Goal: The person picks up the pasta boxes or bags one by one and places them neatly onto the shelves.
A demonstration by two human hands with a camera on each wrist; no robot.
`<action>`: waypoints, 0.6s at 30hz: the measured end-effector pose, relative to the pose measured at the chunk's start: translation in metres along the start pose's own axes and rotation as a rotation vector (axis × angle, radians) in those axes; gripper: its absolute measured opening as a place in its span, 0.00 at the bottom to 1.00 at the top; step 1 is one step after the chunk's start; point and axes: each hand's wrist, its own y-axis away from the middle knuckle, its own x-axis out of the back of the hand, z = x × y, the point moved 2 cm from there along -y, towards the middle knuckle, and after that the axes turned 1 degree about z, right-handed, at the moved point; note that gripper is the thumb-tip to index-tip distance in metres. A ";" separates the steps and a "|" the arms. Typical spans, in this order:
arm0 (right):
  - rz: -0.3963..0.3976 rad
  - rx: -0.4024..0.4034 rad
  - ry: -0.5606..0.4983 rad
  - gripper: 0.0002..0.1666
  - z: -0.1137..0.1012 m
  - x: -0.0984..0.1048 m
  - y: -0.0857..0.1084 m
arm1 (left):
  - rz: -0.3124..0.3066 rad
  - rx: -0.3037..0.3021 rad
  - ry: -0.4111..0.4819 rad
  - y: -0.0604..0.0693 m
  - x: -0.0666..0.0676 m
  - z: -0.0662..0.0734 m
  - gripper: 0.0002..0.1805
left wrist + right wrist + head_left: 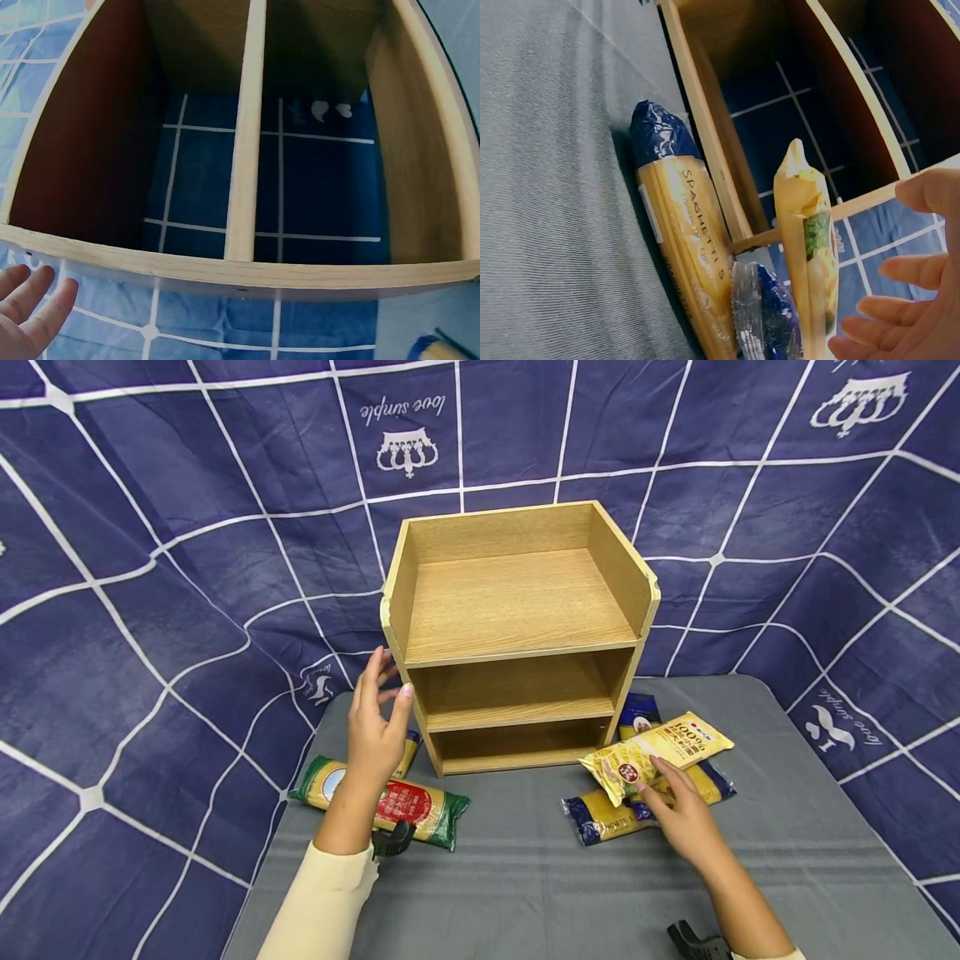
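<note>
Over ribbed cloth (510, 877), left fingers (368, 689) spread; parted right fingers (896, 309) perhaps touch crinkled packaging (678, 739).

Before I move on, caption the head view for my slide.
Left hand beside a wooden shelf, right hand at a yellow packet atop blue-ended pasta packs.

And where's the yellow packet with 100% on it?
In the head view, the yellow packet is to the right of the wooden shelf, above the blue-ended pasta pack, with the right hand at its near edge.
</note>
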 end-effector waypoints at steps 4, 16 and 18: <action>-0.001 -0.013 -0.002 0.40 0.001 -0.001 0.005 | -0.011 -0.004 -0.007 -0.009 0.001 0.006 0.37; -0.049 -0.079 -0.158 0.37 0.001 -0.004 0.012 | -0.001 -0.055 -0.093 -0.033 0.005 0.022 0.38; -0.050 -0.088 -0.161 0.37 0.002 -0.004 0.012 | 0.002 -0.064 -0.097 -0.037 0.006 0.024 0.38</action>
